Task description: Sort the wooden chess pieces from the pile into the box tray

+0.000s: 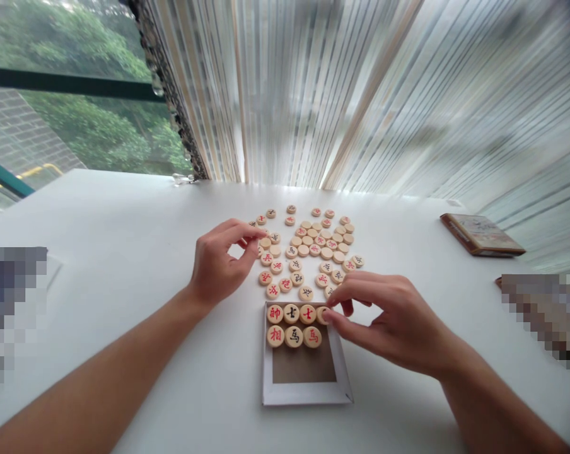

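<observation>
A shallow white box [308,394] with a brown bottom lies in front of me. Two rows of round wooden Chinese chess pieces sit at its far end, among them a red-marked piece [275,337] and a black-marked horse piece [293,337]. At the right end of the far row, my right hand [384,315] pinches a Chinese chess piece [322,315], its marking partly covered by the fingers. Beyond the box, my left hand [226,258] is closed in a pinch at the left edge of the loose pieces [275,238]. What its fingertips hold, if anything, is hidden.
Many loose pieces [314,250] spread over the white table [162,221], some face up, some blank side up. A brown book-like box [481,234] lies at the right. Striped curtains [304,94] and a window [77,113] stand behind the table. Blurred-out items flank both sides.
</observation>
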Demonstrator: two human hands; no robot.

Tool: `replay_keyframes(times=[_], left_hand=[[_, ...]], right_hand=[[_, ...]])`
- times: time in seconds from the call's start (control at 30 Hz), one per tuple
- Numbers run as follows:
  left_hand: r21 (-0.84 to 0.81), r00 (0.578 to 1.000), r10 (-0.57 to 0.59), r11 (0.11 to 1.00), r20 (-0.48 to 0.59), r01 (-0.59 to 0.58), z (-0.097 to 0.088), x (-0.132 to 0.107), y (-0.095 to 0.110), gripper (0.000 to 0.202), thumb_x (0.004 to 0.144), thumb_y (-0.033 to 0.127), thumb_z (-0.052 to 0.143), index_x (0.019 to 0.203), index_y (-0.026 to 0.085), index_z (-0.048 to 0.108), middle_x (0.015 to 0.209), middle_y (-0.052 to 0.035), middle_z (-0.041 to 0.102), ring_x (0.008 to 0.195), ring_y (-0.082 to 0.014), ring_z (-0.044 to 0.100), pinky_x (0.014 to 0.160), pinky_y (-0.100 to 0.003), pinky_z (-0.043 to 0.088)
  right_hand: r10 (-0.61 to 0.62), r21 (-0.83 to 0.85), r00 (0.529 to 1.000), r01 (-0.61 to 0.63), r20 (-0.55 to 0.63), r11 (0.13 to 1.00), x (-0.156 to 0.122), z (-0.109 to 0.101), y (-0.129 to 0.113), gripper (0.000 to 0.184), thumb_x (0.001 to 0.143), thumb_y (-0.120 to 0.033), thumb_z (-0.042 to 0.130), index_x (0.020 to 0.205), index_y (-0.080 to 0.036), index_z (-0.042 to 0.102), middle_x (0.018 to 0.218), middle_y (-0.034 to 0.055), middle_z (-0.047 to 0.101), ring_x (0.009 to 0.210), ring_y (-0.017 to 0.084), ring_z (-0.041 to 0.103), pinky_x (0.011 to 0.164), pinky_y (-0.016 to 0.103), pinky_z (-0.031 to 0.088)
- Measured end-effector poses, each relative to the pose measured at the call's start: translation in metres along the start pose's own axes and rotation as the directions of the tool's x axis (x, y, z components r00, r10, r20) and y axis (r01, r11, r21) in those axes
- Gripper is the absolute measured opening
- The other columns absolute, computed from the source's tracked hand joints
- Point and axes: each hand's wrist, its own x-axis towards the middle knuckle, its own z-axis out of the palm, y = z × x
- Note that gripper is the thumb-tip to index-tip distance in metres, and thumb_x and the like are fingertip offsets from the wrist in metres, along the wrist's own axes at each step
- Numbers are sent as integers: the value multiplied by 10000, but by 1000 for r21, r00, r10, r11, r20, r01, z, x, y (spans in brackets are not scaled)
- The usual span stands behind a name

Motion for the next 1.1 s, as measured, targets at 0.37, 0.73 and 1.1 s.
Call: replay_keyframes(times=[0.37,0.73,1.1], left_hand=[[99,977,-214,972,14,211,-1,4,-26,208,929,241,633,993,173,820,897,-46,797,694,-150,692,684,-262,570],[157,968,-239,962,78,225,4,4,-33,231,919,284,639,980,170,831,797,-31,768,617,-148,613,633,-265,497],[194,970,-214,963,119,189,6,4,-29,204,919,262,646,931,188,835,804,-42,763,641,-160,606,637,-282,478]], right_hand=[[303,185,879,-250,-369,950,18,6,34,256,947,-391,723,834,-169,781,693,45,725,585,151,562,525,272,434],[321,147,827,-285,-462,947,55,2,80,339,959,-435,656,789,-152,736,651,38,671,544,139,525,503,271,396],[82,-106,850,-159,-521,981,33,13,92,252,959,-336,626,744,-218,683,653,18,642,598,176,526,617,312,427]])
